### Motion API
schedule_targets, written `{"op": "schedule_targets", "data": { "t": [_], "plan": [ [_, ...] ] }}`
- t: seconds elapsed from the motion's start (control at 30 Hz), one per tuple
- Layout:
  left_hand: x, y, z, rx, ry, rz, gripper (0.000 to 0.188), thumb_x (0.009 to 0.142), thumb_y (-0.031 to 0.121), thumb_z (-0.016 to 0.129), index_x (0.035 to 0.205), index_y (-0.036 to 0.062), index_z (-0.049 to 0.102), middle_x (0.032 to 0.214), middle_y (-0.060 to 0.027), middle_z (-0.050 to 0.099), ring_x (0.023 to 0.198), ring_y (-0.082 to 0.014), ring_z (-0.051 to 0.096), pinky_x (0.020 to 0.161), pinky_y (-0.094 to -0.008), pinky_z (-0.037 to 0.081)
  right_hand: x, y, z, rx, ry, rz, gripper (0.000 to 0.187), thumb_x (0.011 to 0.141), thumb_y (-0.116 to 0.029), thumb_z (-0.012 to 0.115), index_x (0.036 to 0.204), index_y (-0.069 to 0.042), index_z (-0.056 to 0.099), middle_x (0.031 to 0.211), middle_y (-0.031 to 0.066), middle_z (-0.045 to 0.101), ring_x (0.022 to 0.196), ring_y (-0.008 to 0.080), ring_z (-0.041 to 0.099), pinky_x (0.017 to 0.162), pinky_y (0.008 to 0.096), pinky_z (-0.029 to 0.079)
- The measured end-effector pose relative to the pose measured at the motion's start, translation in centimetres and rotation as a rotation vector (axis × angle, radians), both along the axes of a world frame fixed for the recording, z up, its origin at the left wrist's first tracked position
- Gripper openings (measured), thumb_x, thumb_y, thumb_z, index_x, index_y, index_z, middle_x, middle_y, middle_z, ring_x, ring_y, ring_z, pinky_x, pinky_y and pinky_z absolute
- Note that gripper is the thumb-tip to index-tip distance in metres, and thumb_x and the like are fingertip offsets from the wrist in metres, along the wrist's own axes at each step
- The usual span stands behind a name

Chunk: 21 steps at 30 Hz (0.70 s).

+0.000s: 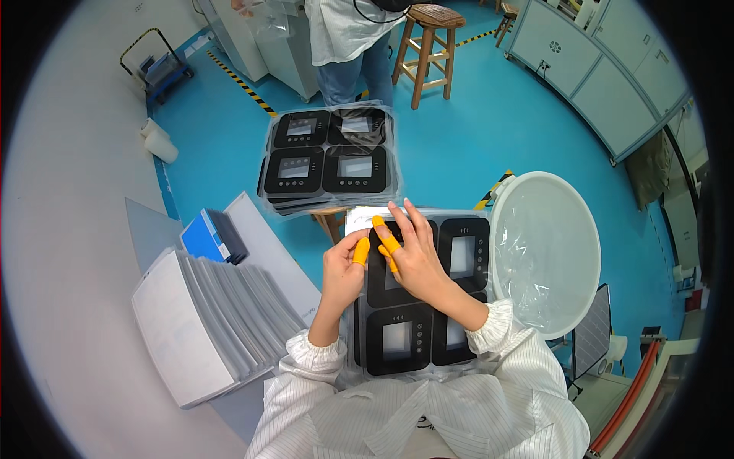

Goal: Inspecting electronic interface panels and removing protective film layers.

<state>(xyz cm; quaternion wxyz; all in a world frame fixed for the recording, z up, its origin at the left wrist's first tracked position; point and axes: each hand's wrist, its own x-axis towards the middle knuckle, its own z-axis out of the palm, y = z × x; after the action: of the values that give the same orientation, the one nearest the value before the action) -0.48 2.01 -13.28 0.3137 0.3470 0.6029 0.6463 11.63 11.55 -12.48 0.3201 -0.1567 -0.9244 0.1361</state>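
Note:
In front of me lies a stack of clear film sheets with black frame-shaped panels (398, 341), each with a pale window and a row of small round icons. My left hand (342, 269) is closed at the stack's far left edge, its thumb in a yellow finger cot. What it pinches, if anything, is too small to make out. Over the far left panel is my right hand (417, 264), with yellow cots on thumb and index finger and the other fingers stretched out. White paper (359, 218) shows beyond the hands, at the stack's far edge.
Ahead, a second stack of panel sheets (295, 166) rests on a wooden stool. A white round tub (581, 252) holding clear film stands at right. Left are a pile of grey-white sheets (206, 321) and a blue box (205, 236). Another person (348, 38) stands beyond.

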Motion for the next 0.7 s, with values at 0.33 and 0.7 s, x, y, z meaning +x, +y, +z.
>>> {"op": "schedule_targets", "data": {
  "t": [0.33,0.7],
  "plan": [
    [-0.1,-0.3,-0.1,-0.014,0.058,-0.048,0.036,0.076,-0.010,0.041,0.108,-0.0028,0.057,0.073,-0.0002,0.056,0.060,-0.0037,0.047,0.053,-0.0169,0.037,-1.8,2.2,1.0,0.060,0.348,0.017,0.029,0.064,0.002,0.068,0.092,0.000,0.060,0.115,0.0132,0.052,0.110,0.0350,0.048,0.085,0.0407,0.045],
    [-1.9,0.1,0.8,-0.066,-0.009,-0.212,0.027,0.094,0.021,0.043,0.112,0.0082,0.059,0.090,-0.0008,0.059,0.073,-0.0044,0.052,0.059,-0.0173,0.045,0.7,0.0,-2.7,-0.029,0.229,0.118,0.034,0.060,0.006,0.064,0.091,-0.004,0.055,0.125,0.0179,0.042,0.123,0.0399,0.029,0.099,0.0526,0.026]
  ]
}}
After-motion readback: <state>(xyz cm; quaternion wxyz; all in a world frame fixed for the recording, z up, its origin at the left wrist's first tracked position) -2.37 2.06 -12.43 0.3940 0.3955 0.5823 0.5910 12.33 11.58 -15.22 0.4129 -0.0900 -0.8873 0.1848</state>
